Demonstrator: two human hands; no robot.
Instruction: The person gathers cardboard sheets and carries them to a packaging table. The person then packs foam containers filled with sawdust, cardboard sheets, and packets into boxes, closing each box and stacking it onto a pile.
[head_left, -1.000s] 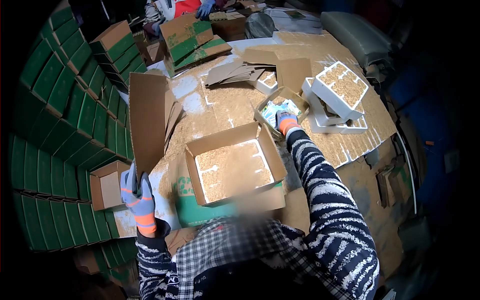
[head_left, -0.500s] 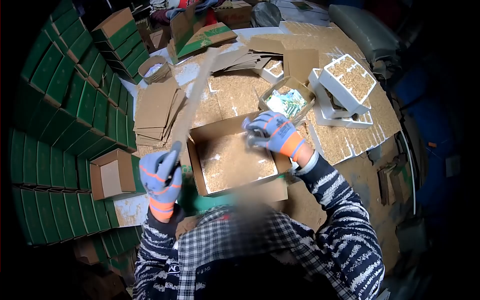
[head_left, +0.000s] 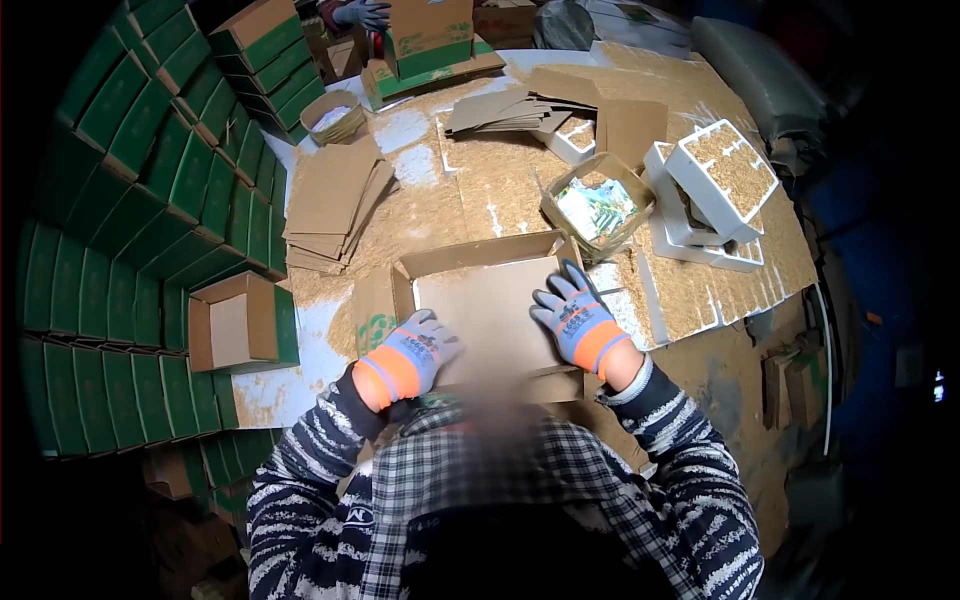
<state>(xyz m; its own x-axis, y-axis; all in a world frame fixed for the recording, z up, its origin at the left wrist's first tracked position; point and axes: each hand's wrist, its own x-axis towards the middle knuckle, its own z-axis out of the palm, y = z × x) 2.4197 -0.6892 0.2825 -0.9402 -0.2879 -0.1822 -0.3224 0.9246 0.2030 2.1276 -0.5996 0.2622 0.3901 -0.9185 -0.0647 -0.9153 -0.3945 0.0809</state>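
Note:
A cardboard sheet [head_left: 487, 315] lies flat inside the open cardboard box [head_left: 475, 252] in front of me, covering what is below it. My left hand [head_left: 415, 350], in a grey and orange glove, rests on the sheet's left side, its fingers stretched inward. Over the box's right side, my right hand [head_left: 575, 318] lies with fingers spread, touching the sheet and the wall near the right corner. Neither hand grips anything. The near edge of the box is partly blurred.
Green cartons [head_left: 160, 150] are stacked at the left, beside an open carton [head_left: 235, 322]. Cardboard sheets [head_left: 335, 205] lie on the table. A basket [head_left: 598, 205] with printed packets and white foam trays [head_left: 722, 178] stand to the right. Another person's gloved hand [head_left: 362, 13] shows at the back.
The sheet, earlier upright in my left hand, now lies in the box over the sawdust-like filling. My left hand has moved right and opened; my right hand has come down onto the box's right side.

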